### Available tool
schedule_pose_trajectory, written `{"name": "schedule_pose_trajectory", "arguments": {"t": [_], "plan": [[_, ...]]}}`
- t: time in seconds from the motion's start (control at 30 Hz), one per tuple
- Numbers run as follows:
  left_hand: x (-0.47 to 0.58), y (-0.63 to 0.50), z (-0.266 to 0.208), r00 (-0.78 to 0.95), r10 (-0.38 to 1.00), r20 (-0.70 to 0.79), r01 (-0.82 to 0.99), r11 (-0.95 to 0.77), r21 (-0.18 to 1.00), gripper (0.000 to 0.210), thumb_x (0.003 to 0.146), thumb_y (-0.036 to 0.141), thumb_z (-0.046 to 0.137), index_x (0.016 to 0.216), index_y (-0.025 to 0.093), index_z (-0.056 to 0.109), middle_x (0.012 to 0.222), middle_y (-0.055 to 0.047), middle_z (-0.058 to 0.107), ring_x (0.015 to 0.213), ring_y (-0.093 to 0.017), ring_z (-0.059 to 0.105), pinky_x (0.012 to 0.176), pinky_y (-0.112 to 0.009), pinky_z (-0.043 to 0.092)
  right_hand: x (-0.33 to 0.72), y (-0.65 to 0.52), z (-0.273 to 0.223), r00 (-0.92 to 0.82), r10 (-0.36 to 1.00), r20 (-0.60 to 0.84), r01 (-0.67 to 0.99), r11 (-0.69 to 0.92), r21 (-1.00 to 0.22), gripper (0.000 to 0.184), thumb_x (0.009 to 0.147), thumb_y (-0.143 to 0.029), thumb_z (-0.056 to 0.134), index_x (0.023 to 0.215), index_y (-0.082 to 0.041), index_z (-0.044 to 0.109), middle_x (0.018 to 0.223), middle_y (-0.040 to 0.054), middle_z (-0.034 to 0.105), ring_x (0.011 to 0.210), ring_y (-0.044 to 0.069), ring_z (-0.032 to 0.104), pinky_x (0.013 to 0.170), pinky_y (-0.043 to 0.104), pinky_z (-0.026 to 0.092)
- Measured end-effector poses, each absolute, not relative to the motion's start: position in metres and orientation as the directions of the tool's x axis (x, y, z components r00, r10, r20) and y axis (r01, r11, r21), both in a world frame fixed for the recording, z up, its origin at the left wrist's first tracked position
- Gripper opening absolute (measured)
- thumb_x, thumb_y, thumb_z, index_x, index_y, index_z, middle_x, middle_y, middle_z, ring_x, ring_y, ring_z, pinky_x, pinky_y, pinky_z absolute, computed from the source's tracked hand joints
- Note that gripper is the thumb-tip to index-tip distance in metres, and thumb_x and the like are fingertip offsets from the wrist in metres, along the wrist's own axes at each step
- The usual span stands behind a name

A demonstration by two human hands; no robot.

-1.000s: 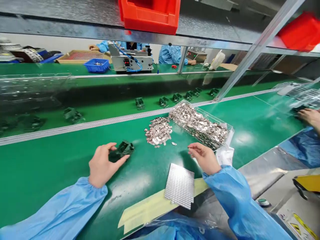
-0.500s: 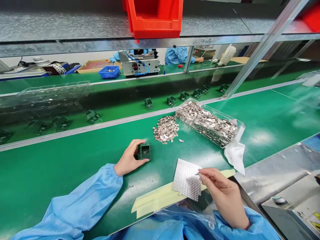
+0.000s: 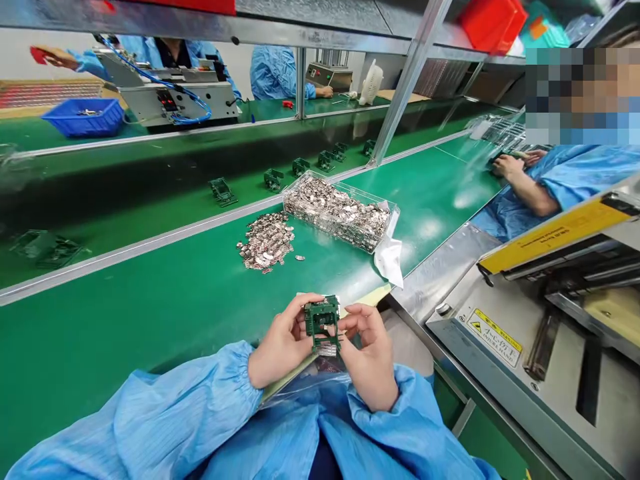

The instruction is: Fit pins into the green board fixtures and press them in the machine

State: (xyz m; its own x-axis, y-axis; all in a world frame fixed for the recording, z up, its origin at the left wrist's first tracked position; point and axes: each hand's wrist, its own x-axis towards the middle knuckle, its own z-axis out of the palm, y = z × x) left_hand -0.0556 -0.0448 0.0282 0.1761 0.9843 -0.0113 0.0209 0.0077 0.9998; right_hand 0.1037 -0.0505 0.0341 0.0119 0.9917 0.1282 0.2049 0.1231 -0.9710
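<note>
My left hand (image 3: 277, 343) grips a dark green, open-framed plastic housing (image 3: 320, 311) from its left side, raised in front of my body. At the housing's right side is my right hand (image 3: 369, 353), with thumb and fingers pinched close against the frame. Whatever small piece those fingertips hold is hidden. Below the housing shows a bit of the silvery ribbed plate (image 3: 328, 349), mostly covered. Beyond my hands lies a pile of small flat metal pieces (image 3: 267, 241), beside a clear plastic box (image 3: 393, 227) full of similar pieces.
Several green housings (image 3: 273, 179) stand in the recessed lane behind a metal rail (image 3: 125, 248). A white cloth (image 3: 389, 261) hangs by the box. To my right is a machine with a warning label (image 3: 494, 337). A co-worker's hands (image 3: 510, 165) are farther right.
The view has swung right. My left hand has brought the green housing up and toward my body. My right hand has left the ribbed plate and come to the housing.
</note>
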Motion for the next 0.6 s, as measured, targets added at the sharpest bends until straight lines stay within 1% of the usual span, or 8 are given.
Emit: {"name": "schedule_pose_trajectory", "arguments": {"t": [0.1, 0.23, 0.33, 0.43, 0.6], "plan": [[-0.058, -0.050, 0.019, 0.198, 0.980, 0.028, 0.046, -0.038, 0.998, 0.049, 0.078, 0.034, 0.071, 0.123, 0.024, 0.051, 0.102, -0.006, 0.065, 0.087, -0.018, 0.063, 0.074, -0.027, 0.052, 0.100, -0.051, 0.031, 0.023, 0.991, 0.130, 0.233, 0.122, -0.965, 0.030, 0.078, -0.024, 0.065, 0.105, -0.023, 0.051, 0.072, -0.0025, 0.065, 0.066, 0.017, 0.056, 0.066, 0.030, 0.043], [-0.061, -0.052, 0.012, 0.224, 0.970, 0.091, 0.055, -0.105, 0.993, 0.048, 0.083, 0.029, 0.068, 0.127, 0.024, 0.048, 0.099, -0.006, 0.064, 0.083, -0.016, 0.062, 0.070, -0.024, 0.051, 0.099, -0.050, 0.032, 0.018, 0.993, 0.114, 0.248, 0.106, -0.963, 0.026, 0.079, -0.026, 0.064, 0.100, -0.023, 0.049, 0.072, -0.0025, 0.065, 0.066, 0.016, 0.056, 0.065, 0.029, 0.043], [-0.063, -0.052, 0.013, 0.256, 0.959, 0.125, 0.077, -0.150, 0.986, 0.046, 0.087, 0.029, 0.064, 0.129, 0.024, 0.046, 0.097, -0.005, 0.064, 0.081, -0.015, 0.061, 0.069, -0.024, 0.050, 0.099, -0.051, 0.032, 0.031, 0.994, 0.101, 0.243, 0.090, -0.966, 0.025, 0.079, -0.027, 0.065, 0.098, -0.023, 0.048, 0.070, -0.0033, 0.064, 0.064, 0.016, 0.056, 0.064, 0.029, 0.043], [-0.064, -0.052, 0.013, 0.270, 0.950, 0.155, 0.114, -0.191, 0.975, 0.042, 0.092, 0.030, 0.057, 0.131, 0.022, 0.044, 0.095, -0.006, 0.065, 0.080, -0.015, 0.061, 0.069, -0.025, 0.050, 0.097, -0.052, 0.032, 0.040, 0.995, 0.094, 0.229, 0.082, -0.970, 0.026, 0.080, -0.028, 0.065, 0.098, -0.023, 0.047, 0.069, -0.0035, 0.063, 0.064, 0.016, 0.057, 0.063, 0.028, 0.044], [-0.062, -0.054, 0.012, 0.226, 0.959, 0.171, 0.144, -0.207, 0.968, 0.035, 0.093, 0.030, 0.053, 0.126, 0.020, 0.048, 0.083, -0.004, 0.062, 0.070, -0.014, 0.058, 0.061, -0.023, 0.048, 0.095, -0.053, 0.028, 0.035, 0.996, 0.085, 0.190, 0.077, -0.979, 0.028, 0.081, -0.027, 0.066, 0.102, -0.023, 0.048, 0.071, -0.0033, 0.063, 0.064, 0.015, 0.058, 0.062, 0.028, 0.046]]}}
